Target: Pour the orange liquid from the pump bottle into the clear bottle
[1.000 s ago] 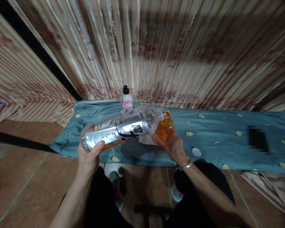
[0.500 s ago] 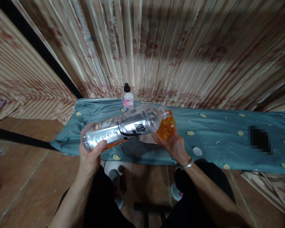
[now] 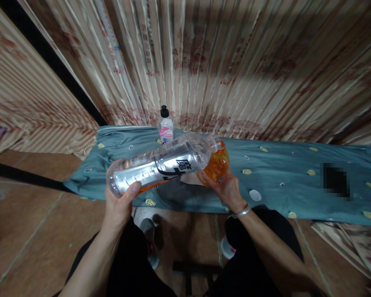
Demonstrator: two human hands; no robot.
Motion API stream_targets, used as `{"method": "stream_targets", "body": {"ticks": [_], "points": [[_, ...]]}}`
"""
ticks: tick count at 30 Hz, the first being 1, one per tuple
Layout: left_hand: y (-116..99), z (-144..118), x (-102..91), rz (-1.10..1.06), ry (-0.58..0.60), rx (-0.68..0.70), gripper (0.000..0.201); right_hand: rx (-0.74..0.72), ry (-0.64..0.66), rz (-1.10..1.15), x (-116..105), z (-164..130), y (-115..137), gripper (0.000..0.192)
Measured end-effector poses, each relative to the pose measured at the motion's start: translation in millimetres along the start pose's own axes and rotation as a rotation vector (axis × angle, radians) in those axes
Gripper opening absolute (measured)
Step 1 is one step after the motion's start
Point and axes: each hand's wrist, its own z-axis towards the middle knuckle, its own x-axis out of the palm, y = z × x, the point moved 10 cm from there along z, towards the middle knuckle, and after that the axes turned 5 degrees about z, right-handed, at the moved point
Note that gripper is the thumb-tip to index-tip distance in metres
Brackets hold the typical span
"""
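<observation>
Clear big bottle (image 3: 160, 167) tipped in left hand (image 3: 120, 204), pouring orange drink into cup (image 3: 217, 165) gripped by right hand (image 3: 227, 189).

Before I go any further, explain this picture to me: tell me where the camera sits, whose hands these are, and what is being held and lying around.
The camera is worn on a person's head and looks forward and down, so the two bare arms reaching in from the bottom are that person's own. The left hand grips the base of a big clear bottle, tipped on its side with a little orange liquid along its lower wall. Its neck meets a small orange-filled container steadied by the right hand, which wears a bracelet. Both are held above a teal cloth spread on the floor. On the cloth lie a white cap and, at the back, a small upright bottle with a black top. Behind hangs a striped curtain.
</observation>
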Motion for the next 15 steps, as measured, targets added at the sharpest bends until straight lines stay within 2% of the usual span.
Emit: {"method": "stream_targets", "body": {"ticks": [6, 15], "points": [[5.6, -1.4, 1.1, -0.063, -0.010, -0.056, 0.089, 0.015, 0.013, 0.026, -2.8, 0.9, 2.5, 0.107], [-4.1, -2.8, 11.8, -0.111, 0.022, -0.039, 0.089, 0.027, -0.019, 0.045, -5.7, 3.7, -1.0, 0.093]]}}
